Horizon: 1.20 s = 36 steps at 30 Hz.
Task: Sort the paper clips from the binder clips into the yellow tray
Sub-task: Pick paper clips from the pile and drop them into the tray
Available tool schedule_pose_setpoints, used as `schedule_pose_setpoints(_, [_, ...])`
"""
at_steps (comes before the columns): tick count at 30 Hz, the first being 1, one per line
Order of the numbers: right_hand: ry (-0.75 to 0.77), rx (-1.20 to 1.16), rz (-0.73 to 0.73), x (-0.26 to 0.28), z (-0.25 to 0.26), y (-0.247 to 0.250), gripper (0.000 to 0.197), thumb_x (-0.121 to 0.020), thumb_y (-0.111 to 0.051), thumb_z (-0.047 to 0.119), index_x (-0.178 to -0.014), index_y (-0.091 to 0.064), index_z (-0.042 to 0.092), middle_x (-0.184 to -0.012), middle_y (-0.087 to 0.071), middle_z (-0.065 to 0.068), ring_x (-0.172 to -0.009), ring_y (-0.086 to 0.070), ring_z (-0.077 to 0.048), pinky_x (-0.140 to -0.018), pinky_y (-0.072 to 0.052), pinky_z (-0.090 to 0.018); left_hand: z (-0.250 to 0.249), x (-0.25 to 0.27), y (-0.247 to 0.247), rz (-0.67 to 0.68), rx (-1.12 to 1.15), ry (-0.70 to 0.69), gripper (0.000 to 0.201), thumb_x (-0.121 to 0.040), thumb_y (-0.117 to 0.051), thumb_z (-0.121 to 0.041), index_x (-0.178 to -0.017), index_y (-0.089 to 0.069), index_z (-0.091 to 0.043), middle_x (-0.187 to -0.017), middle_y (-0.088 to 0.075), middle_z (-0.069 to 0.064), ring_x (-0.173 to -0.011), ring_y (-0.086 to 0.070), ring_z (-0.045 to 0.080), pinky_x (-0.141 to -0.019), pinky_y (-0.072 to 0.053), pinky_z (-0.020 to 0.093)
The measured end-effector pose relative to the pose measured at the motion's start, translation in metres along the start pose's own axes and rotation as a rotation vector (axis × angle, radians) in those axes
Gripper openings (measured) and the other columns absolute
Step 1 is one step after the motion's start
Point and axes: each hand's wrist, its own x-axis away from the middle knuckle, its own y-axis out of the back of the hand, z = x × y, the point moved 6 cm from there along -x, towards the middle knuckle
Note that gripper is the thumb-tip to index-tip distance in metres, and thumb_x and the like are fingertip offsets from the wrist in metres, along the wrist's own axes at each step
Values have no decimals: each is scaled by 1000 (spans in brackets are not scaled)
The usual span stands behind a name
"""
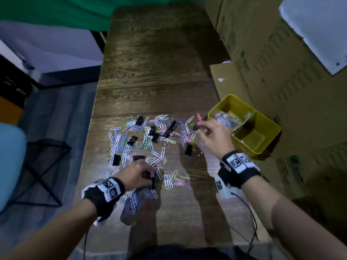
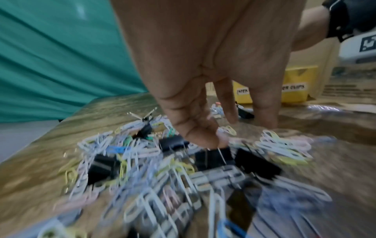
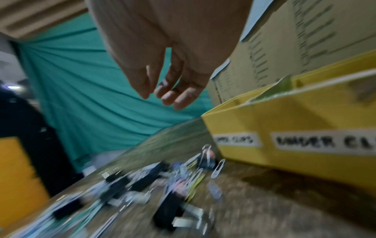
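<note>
A mixed pile of coloured paper clips [image 1: 150, 136] and black binder clips [image 1: 188, 149] is spread over the wooden table [image 1: 159, 72]. At the right stands the yellow tray [image 1: 270, 139], its front labelled for paper clips and binder clips [image 3: 284, 116]. Its far compartment holds paper clips [image 1: 225, 118]. My left hand [image 1: 148, 177] is down in the near part of the pile, thumb and finger pinching the wire handle of a black binder clip [image 2: 211, 159]. My right hand [image 1: 198, 127] hovers over the pile's right edge beside the tray, fingers [image 3: 179, 99] loosely curled with nothing between them.
Cardboard boxes [image 1: 281, 72] stand right behind and beside the tray. A green curtain [image 1: 56, 12] hangs at the back left. The table's left edge drops to the floor, where a black wire stool [image 1: 43, 171] stands. Cables trail from both wrist bands.
</note>
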Motion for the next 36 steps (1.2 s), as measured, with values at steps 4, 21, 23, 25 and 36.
schedule_pose_setpoints(4, [48,-26,488,60,29,-71,29,-89,-62,24,-118,-62,20,-101,-55,3,-88,-54,-11,-79,-45,-22,5,12,-41,-21,-47,64,68,-76,-70,-42,-135,-38,-28,-143,-26,1,-102,-59,21,-91,-49,39])
schedule_pose_setpoints(21, [161,319,737,102,65,-190,46,-87,-61,27,-130,-48,18,-134,-48,-3,-127,-37,-21,-110,-29,-39,38,-4,22,-321,187,-74,31,-88,-55,-9,-118,-58,-15,-124,-55,3,-102,-58,13,-93,-51,29])
schedule_pose_setpoints(23, [158,274,711,97,66,-185,43,-89,-58,29,-129,-49,20,-132,-50,-2,-125,-40,-19,-110,-31,-37,43,-1,24,-332,145,-83,39,-87,-55,-9,-125,-54,-19,-139,-42,0,-105,-55,11,-96,-48,29])
schedule_pose_setpoints(25, [91,198,646,88,62,-170,41,-90,-56,33,-129,-50,21,-130,-49,1,-122,-43,-17,-105,-35,-31,41,13,28,-401,131,-127,37,-86,-56,-8,-122,-56,-18,-135,-42,-1,-93,-57,8,-86,-50,21])
schedule_pose_setpoints(36, [-294,202,350,42,-14,-112,46,-85,-67,17,-128,-51,16,-131,-45,-4,-114,-52,-24,-95,-48,-35,54,72,-81,210,-180,57,19,-86,-51,-30,-101,-57,-20,-101,-63,1,-85,-64,23,-66,-48,29])
